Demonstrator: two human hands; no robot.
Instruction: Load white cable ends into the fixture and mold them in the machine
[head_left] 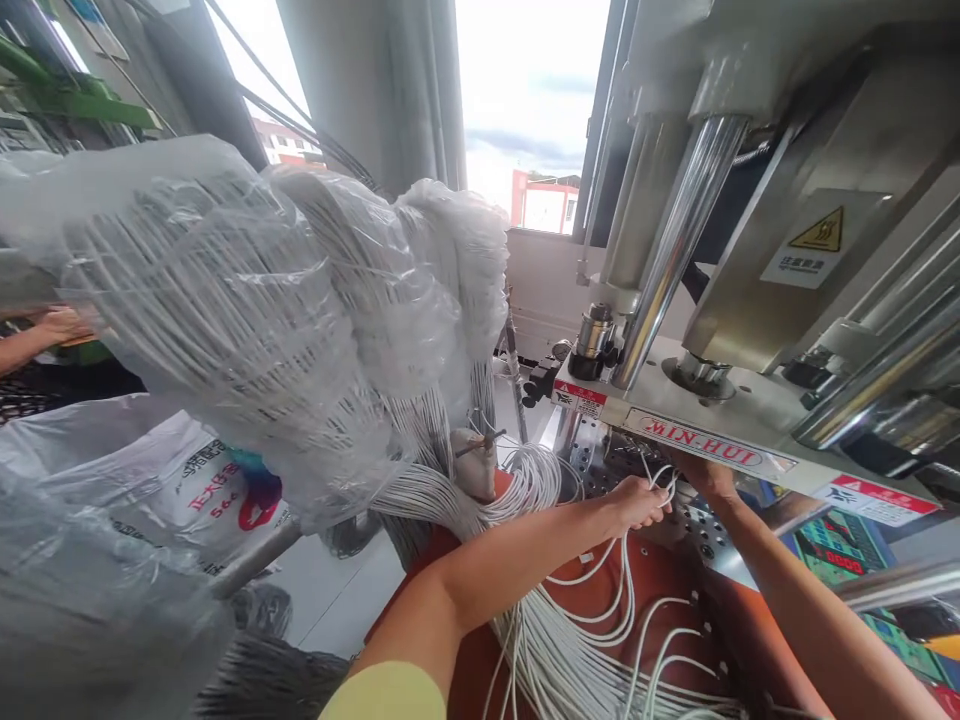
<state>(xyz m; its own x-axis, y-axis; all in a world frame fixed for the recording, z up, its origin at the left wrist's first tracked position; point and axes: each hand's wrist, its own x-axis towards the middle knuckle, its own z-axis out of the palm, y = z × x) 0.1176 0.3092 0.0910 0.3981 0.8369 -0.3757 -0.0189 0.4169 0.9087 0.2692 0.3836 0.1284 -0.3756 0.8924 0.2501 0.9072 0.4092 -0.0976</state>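
Now | left fingers [651,503] clamped on looping white cables [625,572] | right hand [709,476] under metal plate [766,410], fingers: can't tell

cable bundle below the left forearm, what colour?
Off-white to pale grey. The cable bundle shows best in the head view, near the bottom edge.

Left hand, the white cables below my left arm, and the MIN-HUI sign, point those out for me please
Left hand [642,502]: head view, middle of the hand.
White cables [564,650]: head view, on the fanned-out strands.
MIN-HUI sign [703,442]: head view, on the red lettering.
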